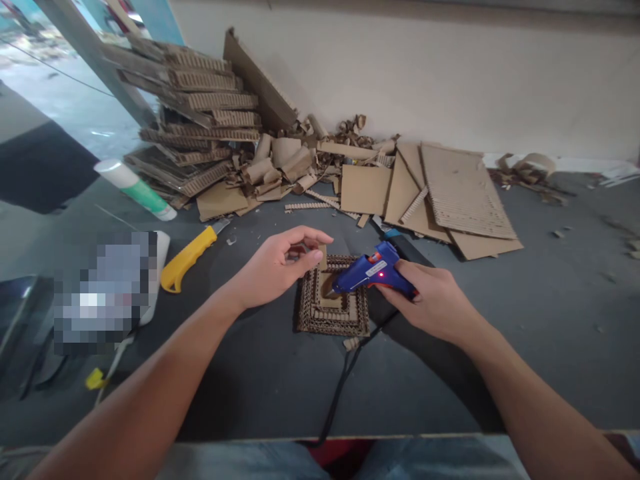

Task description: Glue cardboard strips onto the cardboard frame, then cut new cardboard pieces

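My right hand (433, 297) is wrapped round the handle of a blue hot glue gun (367, 272) with a small red light lit on its side. The gun's nozzle points left and down, over the middle of a square stepped cardboard piece (306, 319) built from corrugated strips. Whether the tip touches the cardboard I cannot tell. My left hand (287, 260) is closed in a pinch on a small cardboard strip (323, 256), held just above the piece's back left corner. A black cord (337, 393) runs along the table near the piece and over the front edge.
Stacked corrugated pieces (215, 100) stand at the back left, beside curled scraps (280, 160). Flat cardboard sheets (465, 193) lie at the back right. On the left are a yellow utility knife (187, 259), a white and green tube (137, 190) and a blurred-out device (105, 293).
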Motion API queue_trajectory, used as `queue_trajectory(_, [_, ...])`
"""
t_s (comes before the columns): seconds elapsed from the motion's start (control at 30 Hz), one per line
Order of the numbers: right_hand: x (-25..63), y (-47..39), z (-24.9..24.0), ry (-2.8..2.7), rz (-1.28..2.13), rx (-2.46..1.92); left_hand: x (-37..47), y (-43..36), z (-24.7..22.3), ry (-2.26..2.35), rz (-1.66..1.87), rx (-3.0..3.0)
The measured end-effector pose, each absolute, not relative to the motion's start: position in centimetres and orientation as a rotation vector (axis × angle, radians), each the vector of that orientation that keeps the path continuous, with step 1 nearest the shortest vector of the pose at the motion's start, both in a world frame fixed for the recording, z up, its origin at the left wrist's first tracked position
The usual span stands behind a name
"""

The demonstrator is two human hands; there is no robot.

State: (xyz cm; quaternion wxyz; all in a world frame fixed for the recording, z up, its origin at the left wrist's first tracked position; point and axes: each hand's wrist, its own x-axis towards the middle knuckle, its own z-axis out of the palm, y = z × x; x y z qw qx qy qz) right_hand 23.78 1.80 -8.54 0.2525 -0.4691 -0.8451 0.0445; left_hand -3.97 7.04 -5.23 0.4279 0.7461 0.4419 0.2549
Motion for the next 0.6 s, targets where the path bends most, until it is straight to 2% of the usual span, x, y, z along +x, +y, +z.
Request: queue_trajectory(0.6, [23.92,1.85,-8.47,-2.309,0.07,-1.262,-4.02,6.98,-5.28,1.117,0.619,1.886])
